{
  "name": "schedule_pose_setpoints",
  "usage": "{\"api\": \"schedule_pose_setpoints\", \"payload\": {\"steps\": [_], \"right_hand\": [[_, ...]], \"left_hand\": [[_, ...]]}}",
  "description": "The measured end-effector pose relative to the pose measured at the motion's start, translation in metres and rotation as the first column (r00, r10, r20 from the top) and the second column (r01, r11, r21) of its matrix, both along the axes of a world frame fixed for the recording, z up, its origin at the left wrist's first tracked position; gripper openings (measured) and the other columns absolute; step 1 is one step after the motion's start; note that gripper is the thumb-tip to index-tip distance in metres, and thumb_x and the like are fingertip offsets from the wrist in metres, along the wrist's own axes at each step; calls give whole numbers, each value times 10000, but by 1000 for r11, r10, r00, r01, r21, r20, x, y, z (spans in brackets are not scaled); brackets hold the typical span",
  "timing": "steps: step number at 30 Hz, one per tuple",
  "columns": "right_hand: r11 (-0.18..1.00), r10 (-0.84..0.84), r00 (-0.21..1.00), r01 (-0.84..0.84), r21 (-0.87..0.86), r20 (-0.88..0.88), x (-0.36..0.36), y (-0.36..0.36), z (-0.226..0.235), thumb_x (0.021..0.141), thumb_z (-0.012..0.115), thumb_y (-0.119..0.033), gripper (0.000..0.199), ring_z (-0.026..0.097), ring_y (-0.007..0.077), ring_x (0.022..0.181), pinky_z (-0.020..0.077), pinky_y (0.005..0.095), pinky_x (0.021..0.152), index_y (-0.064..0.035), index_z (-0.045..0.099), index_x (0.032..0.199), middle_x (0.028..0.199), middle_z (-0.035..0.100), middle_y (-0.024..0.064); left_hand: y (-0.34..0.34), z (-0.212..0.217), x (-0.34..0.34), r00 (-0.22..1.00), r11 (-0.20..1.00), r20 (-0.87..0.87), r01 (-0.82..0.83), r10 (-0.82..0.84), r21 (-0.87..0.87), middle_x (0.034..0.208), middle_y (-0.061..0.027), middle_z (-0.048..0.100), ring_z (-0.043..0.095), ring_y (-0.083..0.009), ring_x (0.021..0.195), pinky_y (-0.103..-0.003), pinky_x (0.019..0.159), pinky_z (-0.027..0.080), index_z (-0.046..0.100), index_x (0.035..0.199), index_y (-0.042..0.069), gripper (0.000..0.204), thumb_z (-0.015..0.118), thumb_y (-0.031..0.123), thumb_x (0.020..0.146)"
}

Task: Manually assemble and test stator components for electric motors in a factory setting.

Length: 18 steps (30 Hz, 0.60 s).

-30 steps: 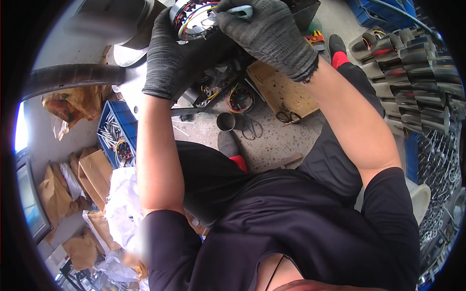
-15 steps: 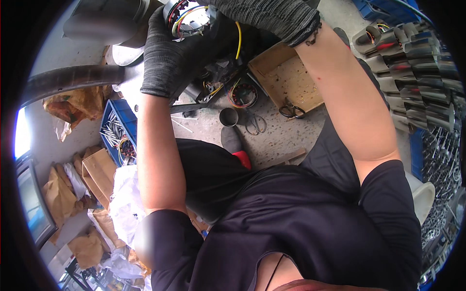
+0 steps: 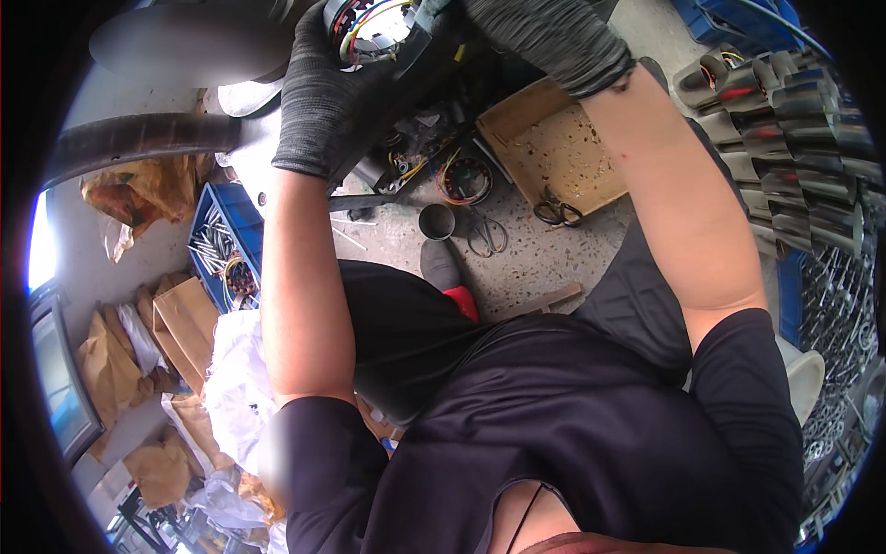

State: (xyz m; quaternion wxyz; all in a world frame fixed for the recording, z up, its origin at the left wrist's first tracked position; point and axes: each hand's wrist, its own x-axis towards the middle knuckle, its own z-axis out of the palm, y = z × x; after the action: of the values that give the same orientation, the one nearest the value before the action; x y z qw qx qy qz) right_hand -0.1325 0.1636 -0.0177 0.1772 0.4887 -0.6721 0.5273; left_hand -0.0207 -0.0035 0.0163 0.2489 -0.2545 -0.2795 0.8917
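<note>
At the top edge, the left hand (image 3: 318, 102), in a dark knit glove, is holding a metal ring (image 3: 345, 28) by its left side, with coloured wires (image 3: 365, 26) curving inside. The gloved right hand (image 3: 549, 42) is reaching up near the ring's right; its fingertips are going out of view, so its grip cannot be told. Below, a second ring (image 3: 464, 177) is lying near a round cup (image 3: 437, 222). Scissors (image 3: 558, 213) are resting at an open box's (image 3: 521, 111) near edge. Leftward, a blue bin (image 3: 242, 217) is holding rods (image 3: 214, 242).
</note>
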Motion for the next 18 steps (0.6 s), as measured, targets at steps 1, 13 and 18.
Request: {"api": "schedule_pose_setpoints", "payload": {"steps": [1, 13, 18], "right_hand": [[942, 262, 765, -71, -328, 589, 19, -4, 13, 918, 644, -73, 84, 674, 136, 624, 536, 278, 577, -16, 660, 859, 719, 680, 54], [995, -71, 962, 88, -56, 263, 32, 9, 14, 909, 638, -108, 123, 630, 150, 646, 502, 313, 609, -19, 661, 828, 690, 656, 51], [992, -22, 833, 89, -94, 553, 40, 13, 18, 906, 644, -115, 117, 639, 130, 675, 509, 299, 631, -14, 683, 860, 716, 677, 58]], "left_hand": [[-12, -7, -1, 984, 963, -177, -58, 11, -261, 1498, -219, 461, 434, -306, 1382, -376, 1222, 354, 408, 1482, -40, 1038, 843, 576, 769], [5, 11, 6, 998, 997, -43, -41, 39, -65, 1471, -214, 416, 427, -332, 1354, -377, 1221, 354, 334, 1522, -17, 1107, 882, 531, 731], [7, 15, 6, 994, 997, 72, -81, 81, 0, 1457, -218, 411, 435, -333, 1342, -383, 1205, 378, 333, 1508, -17, 1108, 903, 501, 711]]}}
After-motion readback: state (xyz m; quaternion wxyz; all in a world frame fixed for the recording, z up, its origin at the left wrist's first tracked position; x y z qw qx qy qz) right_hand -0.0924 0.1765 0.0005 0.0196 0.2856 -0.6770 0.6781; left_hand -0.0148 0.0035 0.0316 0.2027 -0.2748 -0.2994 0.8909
